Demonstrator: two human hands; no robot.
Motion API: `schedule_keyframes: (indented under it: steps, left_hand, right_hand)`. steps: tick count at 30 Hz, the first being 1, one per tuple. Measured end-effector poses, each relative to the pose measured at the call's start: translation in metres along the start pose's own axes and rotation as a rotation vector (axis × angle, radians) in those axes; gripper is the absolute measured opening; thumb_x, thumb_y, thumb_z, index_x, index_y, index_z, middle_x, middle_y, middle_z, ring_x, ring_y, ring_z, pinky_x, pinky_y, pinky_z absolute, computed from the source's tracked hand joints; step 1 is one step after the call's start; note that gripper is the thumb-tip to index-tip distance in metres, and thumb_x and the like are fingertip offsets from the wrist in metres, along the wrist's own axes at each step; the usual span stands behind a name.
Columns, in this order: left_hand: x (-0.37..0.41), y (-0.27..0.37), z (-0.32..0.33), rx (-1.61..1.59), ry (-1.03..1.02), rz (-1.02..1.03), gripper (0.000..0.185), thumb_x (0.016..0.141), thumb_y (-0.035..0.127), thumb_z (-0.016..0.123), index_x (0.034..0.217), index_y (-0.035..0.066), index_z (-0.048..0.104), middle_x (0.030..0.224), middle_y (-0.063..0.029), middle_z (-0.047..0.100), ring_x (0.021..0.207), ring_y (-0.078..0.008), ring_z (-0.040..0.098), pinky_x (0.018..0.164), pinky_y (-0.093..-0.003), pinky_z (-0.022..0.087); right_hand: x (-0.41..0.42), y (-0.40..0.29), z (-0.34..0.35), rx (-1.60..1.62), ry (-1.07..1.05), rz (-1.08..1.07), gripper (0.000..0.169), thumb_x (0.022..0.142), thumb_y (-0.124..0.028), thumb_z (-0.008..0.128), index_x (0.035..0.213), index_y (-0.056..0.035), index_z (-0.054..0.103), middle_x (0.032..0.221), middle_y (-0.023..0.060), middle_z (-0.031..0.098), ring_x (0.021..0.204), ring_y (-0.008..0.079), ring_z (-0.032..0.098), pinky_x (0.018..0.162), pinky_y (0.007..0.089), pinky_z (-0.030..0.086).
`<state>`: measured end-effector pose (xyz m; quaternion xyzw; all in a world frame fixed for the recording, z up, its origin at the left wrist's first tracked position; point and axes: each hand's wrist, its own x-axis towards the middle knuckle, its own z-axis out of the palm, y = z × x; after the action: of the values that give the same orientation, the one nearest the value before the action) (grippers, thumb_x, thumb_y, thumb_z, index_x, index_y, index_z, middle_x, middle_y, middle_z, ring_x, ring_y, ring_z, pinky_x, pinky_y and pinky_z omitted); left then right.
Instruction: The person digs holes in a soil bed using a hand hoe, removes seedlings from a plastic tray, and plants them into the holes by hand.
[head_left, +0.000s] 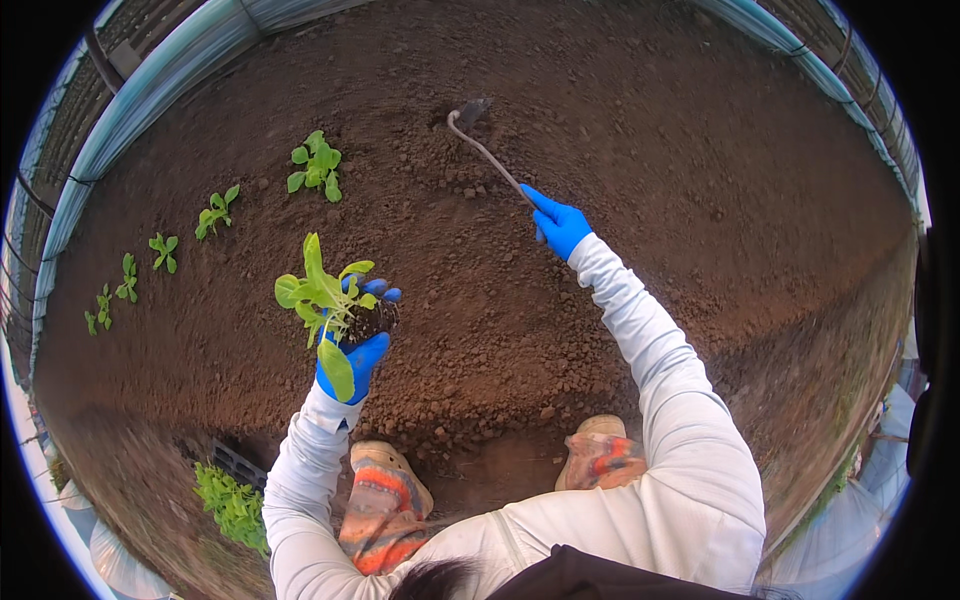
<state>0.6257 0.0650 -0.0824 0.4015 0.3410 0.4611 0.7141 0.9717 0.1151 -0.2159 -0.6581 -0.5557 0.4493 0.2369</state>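
My left hand (358, 360), in a blue glove, holds a leafy green seedling (319, 294) by its dark root ball (371, 321). The leaves spread to the left of the fingers, and one droops over the thumb side. Farther out to the right, my right hand (562, 226), also gloved in blue, is closed around the handle of a hand hoe (491, 159). The hoe's metal blade (472, 112) rests at the loose brown soil (480, 300), where the ground is a little broken up.
A row of planted seedlings (316, 166) curves down the left side. Near my left forearm stand more seedlings (229, 504) beside a black plastic tray (238, 463). My shoes (381, 457) are at the bed's near edge. Rolled plastic sheeting (142, 97) borders the soil.
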Motion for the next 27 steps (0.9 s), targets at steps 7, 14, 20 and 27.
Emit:
schedule_keyframes:
  steps: [7,14,20,27]
  left_hand:
    - [0.051,-0.025,-0.009,-0.016,0.040,0.017,0.064,0.076,-0.001,0.062,0.130,0.007,0.029,0.125,-0.0125,0.043,0.114,-0.0283,0.046,0.095,-0.0364,0.042]
    - [0.091,-0.044,-0.023,0.322,0.107,0.011,0.052,0.079,-0.003,0.057,0.125,0.007,0.036,0.122,-0.0102,0.045,0.111,-0.0259,0.048,0.090,-0.0325,0.045]
    - [0.158,-0.088,-0.043,0.320,0.200,0.065,0.042,0.079,-0.002,0.055,0.119,0.001,0.042,0.111,-0.0105,0.053,0.101,-0.0196,0.054,0.087,-0.0297,0.045]
    - [0.235,-0.097,-0.020,0.206,0.200,0.124,0.052,0.074,0.002,0.066,0.120,0.005,0.042,0.110,-0.0063,0.052,0.099,-0.0179,0.053,0.087,-0.0297,0.044]
  right_hand:
    - [-0.022,0.015,-0.032,0.137,0.253,-0.002,0.045,0.090,-0.013,0.044,0.132,-0.0294,0.038,0.065,-0.0010,0.053,0.059,0.0065,0.047,0.061,0.0229,0.045]
    - [0.024,-0.002,-0.056,-0.576,0.548,-0.288,0.043,0.085,-0.017,0.051,0.127,-0.0125,0.043,0.112,0.0169,0.053,0.103,0.0312,0.050,0.086,0.0402,0.042]
    - [0.155,-0.051,0.034,-0.465,0.055,-0.453,0.044,0.089,-0.034,0.040,0.123,-0.0066,0.046,0.125,0.0127,0.047,0.114,0.0296,0.045,0.097,0.0384,0.037]
    - [0.215,-0.079,0.052,-0.697,-0.235,-0.047,0.044,0.087,-0.041,0.037,0.113,-0.0107,0.057,0.115,0.0124,0.055,0.103,0.0288,0.054,0.089,0.0406,0.044]
